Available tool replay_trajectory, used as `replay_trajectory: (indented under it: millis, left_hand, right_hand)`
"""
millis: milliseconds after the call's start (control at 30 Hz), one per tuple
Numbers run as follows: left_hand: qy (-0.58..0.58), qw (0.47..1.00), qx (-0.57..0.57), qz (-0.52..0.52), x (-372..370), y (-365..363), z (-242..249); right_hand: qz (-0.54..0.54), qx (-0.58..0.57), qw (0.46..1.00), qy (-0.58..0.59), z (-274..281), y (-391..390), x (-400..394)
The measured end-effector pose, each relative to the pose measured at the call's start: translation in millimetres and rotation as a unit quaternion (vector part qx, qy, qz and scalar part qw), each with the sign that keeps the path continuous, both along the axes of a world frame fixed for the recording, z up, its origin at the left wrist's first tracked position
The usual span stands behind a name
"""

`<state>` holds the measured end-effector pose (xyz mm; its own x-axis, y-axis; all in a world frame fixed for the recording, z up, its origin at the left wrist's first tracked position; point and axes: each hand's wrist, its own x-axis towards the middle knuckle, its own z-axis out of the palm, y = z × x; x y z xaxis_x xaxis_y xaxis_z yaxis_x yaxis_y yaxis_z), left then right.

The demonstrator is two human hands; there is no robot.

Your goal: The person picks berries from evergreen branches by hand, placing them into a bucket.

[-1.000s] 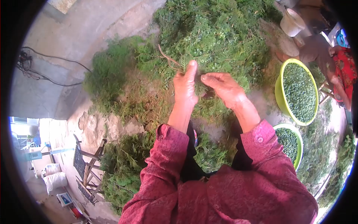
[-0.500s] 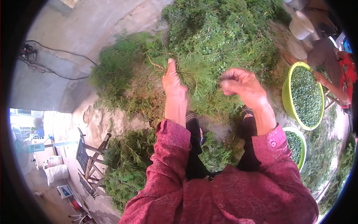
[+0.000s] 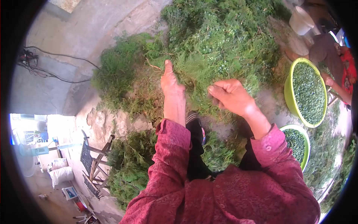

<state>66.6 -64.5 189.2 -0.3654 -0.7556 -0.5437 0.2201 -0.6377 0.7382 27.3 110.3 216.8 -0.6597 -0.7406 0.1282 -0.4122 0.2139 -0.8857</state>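
My left hand (image 3: 172,85) is closed around a feathery evergreen sprig (image 3: 192,72), its thumb pointing up and away from me. The sprig fans out to the right of that hand and blends into the greenery behind. My right hand (image 3: 235,97) is closed in a pinch beside the sprig's lower right side; what is between its fingers, if anything, is too small to make out. Beyond both hands lies a big heap of cut evergreen branches (image 3: 220,30), with small pale-green cones or berries among the leaves.
At right stands a lime-green tub (image 3: 288,95) full of small green cones or berries, with a second tub (image 3: 307,149) nearer me. A co-worker's hand (image 3: 328,79) is by the first tub. A white bucket (image 3: 301,21), a folding chair (image 3: 95,160) and black cables (image 3: 48,71) lie around.
My right hand has moved left and slightly toward me, its pinch turning toward the sprig. My left hand keeps its hold almost in place. The view has shifted slightly.
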Motion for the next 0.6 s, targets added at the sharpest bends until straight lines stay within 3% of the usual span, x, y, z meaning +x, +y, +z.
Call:
replay_trajectory:
  millis: [33,67,100,167,300,367,433,500,600]
  left_hand:
    - [-0.001,1.000,-0.001,0.000,3,-4,-6]
    - [0.070,0.996,-0.009,-0.047,8,-14,-18]
    - [0.142,0.985,-0.018,-0.095,12,-21,-22]
    - [0.125,0.988,0.016,-0.092,17,-29,-26]
    - [0.154,0.980,0.020,-0.124,21,-32,-44]
    - [0.163,0.978,0.026,-0.128,16,-34,-49]
    - [0.113,0.987,0.051,-0.104,11,-27,-43]
    - [0.146,0.980,0.043,-0.124,10,-27,-48]
    - [0.189,0.969,0.037,-0.154,7,-27,-54]
  right_hand:
    - [0.063,0.006,0.965,-0.255,12,5,-3]
    - [0.123,0.011,0.862,-0.492,20,9,-5]
    - [0.125,0.010,0.862,-0.492,17,11,-5]
    - [0.190,-0.077,0.795,-0.571,8,15,-4]
    - [0.122,-0.120,0.809,-0.562,-4,3,-2]
    - [0.082,-0.079,0.897,-0.428,-14,-6,3]
    - [0.083,-0.045,0.915,-0.392,-15,-12,9]
    - [0.053,-0.075,0.958,-0.271,-21,-22,19]
    - [0.038,-0.079,0.949,-0.302,-23,-31,24]
